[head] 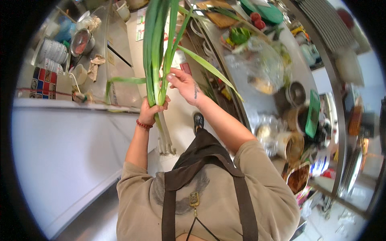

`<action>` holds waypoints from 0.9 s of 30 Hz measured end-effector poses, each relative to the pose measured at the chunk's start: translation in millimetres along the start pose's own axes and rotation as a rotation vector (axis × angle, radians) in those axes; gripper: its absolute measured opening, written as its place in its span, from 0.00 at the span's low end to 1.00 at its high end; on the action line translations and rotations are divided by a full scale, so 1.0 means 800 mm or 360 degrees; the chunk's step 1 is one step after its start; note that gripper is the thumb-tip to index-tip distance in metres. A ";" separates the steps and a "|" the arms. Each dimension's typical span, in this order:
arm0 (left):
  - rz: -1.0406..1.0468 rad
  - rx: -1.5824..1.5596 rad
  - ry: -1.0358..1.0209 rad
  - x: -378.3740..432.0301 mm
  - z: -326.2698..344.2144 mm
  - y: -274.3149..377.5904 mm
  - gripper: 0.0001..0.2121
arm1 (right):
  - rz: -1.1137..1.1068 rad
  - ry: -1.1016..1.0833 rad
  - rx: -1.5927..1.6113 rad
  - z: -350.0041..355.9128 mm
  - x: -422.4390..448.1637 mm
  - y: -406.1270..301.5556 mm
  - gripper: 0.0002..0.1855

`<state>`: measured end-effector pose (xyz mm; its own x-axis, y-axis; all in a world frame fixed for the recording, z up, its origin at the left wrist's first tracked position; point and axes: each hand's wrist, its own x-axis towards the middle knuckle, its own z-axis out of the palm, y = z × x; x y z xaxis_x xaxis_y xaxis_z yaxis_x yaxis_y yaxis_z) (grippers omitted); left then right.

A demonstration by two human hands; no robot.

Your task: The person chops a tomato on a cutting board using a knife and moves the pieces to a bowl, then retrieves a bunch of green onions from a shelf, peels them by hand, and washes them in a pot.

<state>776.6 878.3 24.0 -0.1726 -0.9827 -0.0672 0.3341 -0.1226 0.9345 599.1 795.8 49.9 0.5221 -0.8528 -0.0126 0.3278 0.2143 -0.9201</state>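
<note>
My left hand [152, 107] is closed around the lower stalks of a bunch of long green onions [155, 60]. Their dark green leaves rise past the top of the picture. White stalk ends with roots [166, 146] hang below the fist, over the floor. My right hand [184, 86] is at the right side of the bunch, thumb and fingertips against the stalks; whether they pinch a leaf is unclear. One pale yellow-green leaf [214, 66] droops out to the right, above my right forearm. Another bent leaf [128, 79] sticks out to the left.
On my right, a steel counter [238, 70] carries green peppers [239, 36], tomatoes [257, 20], a clear plastic bag [265, 60] and pots. To the left are stacked white bowls [53, 51] and a metal bowl [80, 42]. A white flat-topped unit [66, 144] stands nearer me.
</note>
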 end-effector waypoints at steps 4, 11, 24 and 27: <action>0.0080 -0.0243 0.0131 0.109 -0.014 0.052 0.21 | -0.0176 -0.0153 0.0113 -0.035 0.107 -0.038 0.18; 0.0138 -0.0073 0.0627 0.238 -0.109 0.122 0.14 | -0.0421 0.0186 -0.1271 -0.033 0.289 -0.050 0.13; 0.0545 0.0173 0.0959 0.539 -0.319 0.192 0.13 | -0.0254 0.0335 0.0090 0.000 0.680 -0.052 0.03; 0.0559 0.0095 0.0951 0.611 -0.368 0.220 0.11 | -0.0172 0.0356 0.0083 0.004 0.748 -0.072 0.03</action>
<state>1024.1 335.7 52.3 0.4817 -0.8729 0.0782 0.2220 0.2079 0.9526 895.2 274.4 96.8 0.2966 -0.9550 -0.0066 0.4153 0.1352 -0.8996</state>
